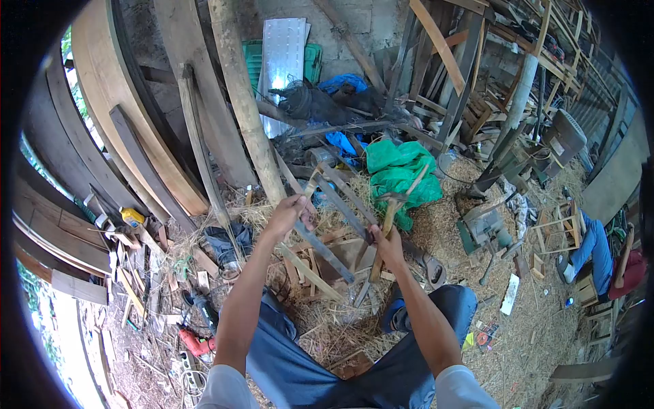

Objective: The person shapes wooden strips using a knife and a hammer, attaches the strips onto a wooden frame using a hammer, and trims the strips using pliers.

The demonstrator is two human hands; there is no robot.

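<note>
Near the middle of the head view, my left hand is closed round part of a wooden frame made of narrow strips joined at angles. My right hand grips the handle of a hammer, its head up beside the frame, and lies against the frame's right strip. A pale strip slants below the hands. A handsaw lies just right of my right hand, its blade partly hidden.
Long boards lean at the left. A green plastic sheet lies ahead. A red power tool rests lower left. A green machine stands at the right, and a seated person is farther right. Shavings and offcuts cover the ground.
</note>
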